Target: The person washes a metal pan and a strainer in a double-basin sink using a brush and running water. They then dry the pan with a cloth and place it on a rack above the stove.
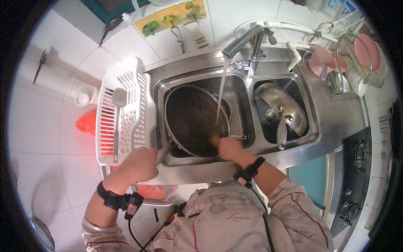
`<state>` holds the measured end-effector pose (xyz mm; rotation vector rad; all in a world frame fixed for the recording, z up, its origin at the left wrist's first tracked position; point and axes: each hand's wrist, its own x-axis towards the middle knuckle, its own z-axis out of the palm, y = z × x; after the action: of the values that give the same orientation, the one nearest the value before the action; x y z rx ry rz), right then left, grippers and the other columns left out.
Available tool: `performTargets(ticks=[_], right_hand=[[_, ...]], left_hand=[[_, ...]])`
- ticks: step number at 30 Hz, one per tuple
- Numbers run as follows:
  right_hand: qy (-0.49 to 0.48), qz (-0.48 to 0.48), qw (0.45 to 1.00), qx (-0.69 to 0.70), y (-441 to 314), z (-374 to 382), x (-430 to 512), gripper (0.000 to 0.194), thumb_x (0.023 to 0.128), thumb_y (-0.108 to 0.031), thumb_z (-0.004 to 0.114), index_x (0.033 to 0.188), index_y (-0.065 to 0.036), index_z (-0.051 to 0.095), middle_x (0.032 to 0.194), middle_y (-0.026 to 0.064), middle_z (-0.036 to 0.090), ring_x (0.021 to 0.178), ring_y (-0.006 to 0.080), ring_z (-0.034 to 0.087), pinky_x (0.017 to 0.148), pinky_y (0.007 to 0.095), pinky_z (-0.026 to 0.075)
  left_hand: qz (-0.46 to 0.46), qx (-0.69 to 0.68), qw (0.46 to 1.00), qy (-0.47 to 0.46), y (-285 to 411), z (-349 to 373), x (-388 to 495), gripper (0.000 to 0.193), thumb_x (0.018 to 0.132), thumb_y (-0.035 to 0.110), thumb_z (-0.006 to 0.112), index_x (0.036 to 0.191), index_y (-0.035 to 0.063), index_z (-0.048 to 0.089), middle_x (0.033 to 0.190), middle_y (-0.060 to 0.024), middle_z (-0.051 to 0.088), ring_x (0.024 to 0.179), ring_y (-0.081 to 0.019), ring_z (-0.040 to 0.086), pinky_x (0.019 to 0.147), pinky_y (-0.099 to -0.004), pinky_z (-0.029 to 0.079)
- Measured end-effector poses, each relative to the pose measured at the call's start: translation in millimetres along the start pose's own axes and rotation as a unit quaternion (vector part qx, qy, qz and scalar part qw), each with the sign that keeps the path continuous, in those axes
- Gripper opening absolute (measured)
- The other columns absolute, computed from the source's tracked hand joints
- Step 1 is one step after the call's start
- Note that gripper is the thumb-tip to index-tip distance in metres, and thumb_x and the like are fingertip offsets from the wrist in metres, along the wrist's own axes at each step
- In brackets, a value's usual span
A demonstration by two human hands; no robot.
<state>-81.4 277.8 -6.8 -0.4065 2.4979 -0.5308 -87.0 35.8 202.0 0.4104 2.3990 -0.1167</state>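
A dark frying pan (193, 121) rests tilted in the left basin (242, 107) of a stainless-steel double sink. My left hand (137, 165) grips its handle (164, 152) near the sink's front edge. At the pan's right side, my right hand (231, 149) is closed around a small yellowish scrubber (215, 140) against the inner surface; blur hides its exact kind. Water (222, 91) runs from the faucet (244, 41) into the pan. Behind the pan, another round vessel (225, 105) is partly hidden, and a metal handle (239, 137) shows beside my right hand.
A metal lid (283, 107) with a handle leans in the right basin (263, 129). On the left stands a white plastic dish rack (104, 126) holding a grey spatula (119, 100). Pink cups (321, 61) and a wire rack (376, 80) occupy the right counter, near a gas stove (352, 176).
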Motion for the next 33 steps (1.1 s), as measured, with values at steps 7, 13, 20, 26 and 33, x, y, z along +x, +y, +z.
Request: performTargets(ticks=[7, 13, 20, 26, 33], right_hand=[[0.153, -0.057, 0.868, 0.469, -45, -10, 36, 0.031, 0.085, -0.018, 0.050, 0.113, -0.009, 0.057, 0.085, 0.0217, 0.063, 0.082, 0.0365, 0.061, 0.072, 0.0441, 0.049], [-0.009, 0.047, 0.998, 0.052, -33, 2, 23, 0.026, 0.079, -0.015, 0.052, 0.094, 0.003, 0.062, 0.080, 0.0230, 0.064, 0.077, 0.0359, 0.064, 0.072, 0.0436, 0.052], [0.190, -0.097, 0.882, 0.421, -43, -5, 27, 0.031, 0.083, -0.014, 0.050, 0.111, -0.001, 0.057, 0.088, 0.0209, 0.063, 0.082, 0.0354, 0.063, 0.072, 0.0435, 0.050], [0.012, 0.048, 0.989, 0.141, -17, 5, 43, 0.030, 0.083, -0.011, 0.049, 0.111, -0.004, 0.056, 0.088, 0.0230, 0.063, 0.082, 0.0372, 0.062, 0.072, 0.0442, 0.049], [0.047, -0.179, 0.814, 0.551, -51, -9, 20, 0.037, 0.090, -0.018, 0.049, 0.124, -0.003, 0.049, 0.075, 0.0111, 0.062, 0.070, 0.0185, 0.059, 0.069, 0.0320, 0.048]], left_hand=[[0.054, 0.099, 0.992, -0.060, 13, -51, 11, 0.025, 0.062, 0.010, 0.059, 0.083, -0.0035, 0.061, 0.075, -0.0238, 0.061, 0.076, -0.0395, 0.060, 0.068, -0.0452, 0.049], [0.060, 0.141, 0.986, -0.065, 8, -75, 14, 0.028, 0.058, 0.016, 0.063, 0.080, -0.0011, 0.061, 0.077, -0.0229, 0.061, 0.077, -0.0395, 0.060, 0.069, -0.0447, 0.049], [0.056, 0.199, 0.974, -0.095, 16, -95, 22, 0.028, 0.058, 0.017, 0.063, 0.080, -0.0003, 0.061, 0.078, -0.0212, 0.062, 0.078, -0.0384, 0.060, 0.070, -0.0450, 0.049], [0.037, 0.207, 0.973, -0.099, 19, -101, 21, 0.024, 0.060, 0.015, 0.061, 0.079, 0.0005, 0.060, 0.078, -0.0206, 0.062, 0.078, -0.0380, 0.060, 0.070, -0.0450, 0.049], [0.043, 0.201, 0.975, -0.090, 20, -103, 19, 0.025, 0.060, 0.013, 0.060, 0.081, 0.0006, 0.059, 0.077, -0.0200, 0.062, 0.078, -0.0387, 0.060, 0.069, -0.0450, 0.048]])
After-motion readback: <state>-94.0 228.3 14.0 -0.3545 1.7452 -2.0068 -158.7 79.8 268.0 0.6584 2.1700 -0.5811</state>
